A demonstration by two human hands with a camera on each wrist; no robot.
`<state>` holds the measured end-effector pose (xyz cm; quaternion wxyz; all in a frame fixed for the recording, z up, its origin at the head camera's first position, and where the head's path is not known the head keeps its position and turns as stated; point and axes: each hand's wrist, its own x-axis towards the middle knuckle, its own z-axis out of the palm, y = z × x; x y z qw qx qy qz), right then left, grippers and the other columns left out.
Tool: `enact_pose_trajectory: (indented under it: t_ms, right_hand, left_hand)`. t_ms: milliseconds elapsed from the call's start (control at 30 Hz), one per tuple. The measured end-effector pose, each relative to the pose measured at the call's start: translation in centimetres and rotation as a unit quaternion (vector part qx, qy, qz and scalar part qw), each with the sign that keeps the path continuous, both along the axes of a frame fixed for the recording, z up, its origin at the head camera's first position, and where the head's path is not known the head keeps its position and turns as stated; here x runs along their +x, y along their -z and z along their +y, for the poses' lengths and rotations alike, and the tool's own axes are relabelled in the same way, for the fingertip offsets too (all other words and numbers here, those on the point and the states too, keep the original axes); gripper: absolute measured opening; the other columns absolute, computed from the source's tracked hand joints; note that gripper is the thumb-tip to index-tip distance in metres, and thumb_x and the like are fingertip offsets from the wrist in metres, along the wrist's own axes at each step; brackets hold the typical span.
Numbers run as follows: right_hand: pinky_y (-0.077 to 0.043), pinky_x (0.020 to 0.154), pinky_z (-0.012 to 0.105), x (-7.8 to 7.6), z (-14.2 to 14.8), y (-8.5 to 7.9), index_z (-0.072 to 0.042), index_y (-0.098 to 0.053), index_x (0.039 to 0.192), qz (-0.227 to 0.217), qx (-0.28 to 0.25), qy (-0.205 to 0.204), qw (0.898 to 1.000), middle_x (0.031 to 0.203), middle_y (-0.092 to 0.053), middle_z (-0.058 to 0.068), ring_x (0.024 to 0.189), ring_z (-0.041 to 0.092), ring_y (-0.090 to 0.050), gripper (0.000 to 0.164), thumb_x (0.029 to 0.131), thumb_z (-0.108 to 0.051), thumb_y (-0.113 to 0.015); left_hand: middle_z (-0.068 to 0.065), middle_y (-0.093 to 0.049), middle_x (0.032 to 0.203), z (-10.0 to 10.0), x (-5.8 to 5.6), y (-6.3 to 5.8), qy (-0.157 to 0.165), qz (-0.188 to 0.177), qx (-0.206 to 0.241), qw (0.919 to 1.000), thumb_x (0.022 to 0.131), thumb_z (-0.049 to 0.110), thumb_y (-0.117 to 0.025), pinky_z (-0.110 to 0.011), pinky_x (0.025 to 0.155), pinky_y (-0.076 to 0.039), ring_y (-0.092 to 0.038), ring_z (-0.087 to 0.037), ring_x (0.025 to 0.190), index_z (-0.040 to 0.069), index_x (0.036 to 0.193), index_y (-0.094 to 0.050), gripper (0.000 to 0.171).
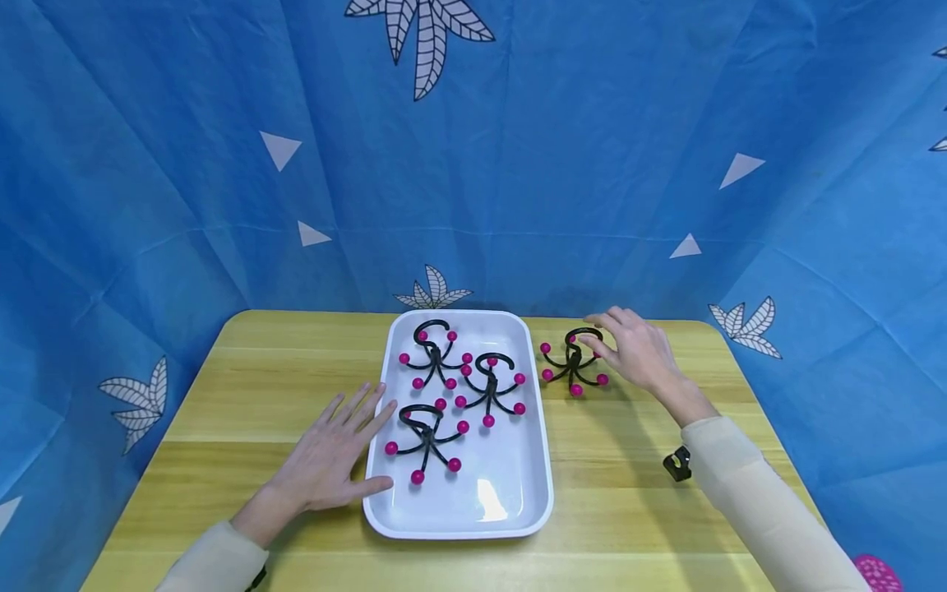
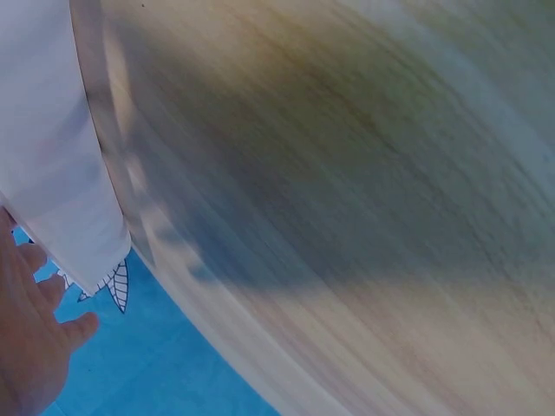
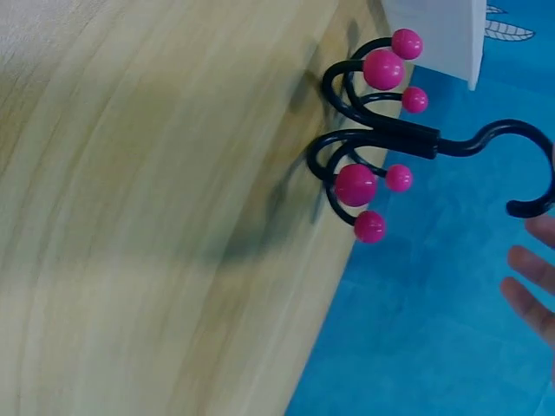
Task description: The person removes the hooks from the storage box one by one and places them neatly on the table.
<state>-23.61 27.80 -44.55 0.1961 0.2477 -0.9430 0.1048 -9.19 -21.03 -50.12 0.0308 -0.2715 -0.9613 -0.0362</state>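
Beside the white tray's right edge, a black multi-arm hook [image 1: 574, 359] with pink ball tips stands with its curved hook upward. My right hand [image 1: 635, 345] is at that curved top, thumb and fingers apart on either side of it; in the right wrist view its fingers [image 3: 531, 269] are right by the hook's end. Three more such hooks, a far-left one [image 1: 435, 355], a right one [image 1: 491, 388] and a near one [image 1: 427, 440], are in the white tray [image 1: 510, 501]. My left hand [image 1: 333, 456] lies spread over the tray's left rim, thumb reaching inside.
The wooden table [image 1: 607, 510] carries the tray near its middle. Blue patterned cloth [image 1: 518, 181] hangs behind and at both sides. A small black object [image 1: 677, 464] is beside the right sleeve's cuff.
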Motion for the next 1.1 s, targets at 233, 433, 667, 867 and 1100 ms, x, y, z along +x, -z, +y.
enact_pose_trajectory:
  t_ms: [233, 433, 667, 867, 1100]
  right_hand:
    - [-0.053, 0.053, 0.041, 0.5, -0.4, -1.4, -0.015, -0.072, 0.131, -0.017, 0.002, 0.009, 1.000, 0.117, -0.075, 0.013, 0.103, 0.036, -0.071, 0.042, 0.096, -0.038, -0.075]
    - [-0.059, 0.064, 0.047, 1.2, -1.1, -2.5, -0.015, -0.070, 0.134, -0.017, 0.006, 0.011, 1.000, 0.122, -0.074, 0.013, 0.106, 0.036, -0.070, 0.047, 0.096, -0.041, -0.075]
    - [-0.061, 0.076, 0.050, 2.3, -2.2, -3.7, -0.015, -0.069, 0.136, -0.020, 0.006, 0.003, 1.000, 0.125, -0.074, 0.013, 0.109, 0.036, -0.069, 0.050, 0.096, -0.044, -0.074]
    - [-0.061, 0.087, 0.051, 3.2, -3.4, -4.3, -0.013, -0.067, 0.139, -0.036, 0.015, -0.013, 0.999, 0.127, -0.073, 0.012, 0.113, 0.035, -0.068, 0.053, 0.097, -0.046, -0.072]
    - [-0.062, 0.074, 0.043, 4.1, -5.1, -4.4, -0.014, -0.072, 0.132, 0.005, -0.005, -0.037, 0.999, 0.118, -0.077, 0.008, 0.105, 0.031, -0.071, 0.052, 0.094, -0.049, -0.073]
  left_hand:
    - [-0.009, -0.018, 0.179, 0.0, -0.1, -0.1, -0.002, -0.003, 0.003, 1.0000, 0.086, 0.081, -0.059, -0.061, 0.132, -0.026, -0.024, -0.037, 0.165, 0.020, 0.167, -0.032, 0.105]
    - [-0.009, -0.018, 0.179, -0.1, 0.0, -0.1, -0.004, -0.006, 0.001, 1.0000, 0.087, 0.081, -0.059, -0.061, 0.132, -0.026, -0.023, -0.037, 0.165, 0.021, 0.168, -0.032, 0.105]
    - [-0.008, -0.017, 0.179, 0.0, -0.1, -0.1, -0.006, -0.010, 0.001, 0.9999, 0.087, 0.081, -0.058, -0.061, 0.132, -0.026, -0.022, -0.036, 0.165, 0.021, 0.168, -0.031, 0.104]
    - [-0.008, -0.017, 0.179, 0.0, -0.1, -0.1, -0.008, -0.010, -0.001, 0.9999, 0.087, 0.082, -0.057, -0.061, 0.132, -0.027, -0.022, -0.037, 0.165, 0.022, 0.168, -0.031, 0.104]
    - [-0.008, -0.018, 0.179, 0.1, 0.0, 0.0, -0.011, -0.014, 0.002, 0.9998, 0.087, 0.082, -0.057, -0.062, 0.132, -0.026, -0.022, -0.037, 0.165, 0.022, 0.168, -0.031, 0.104]
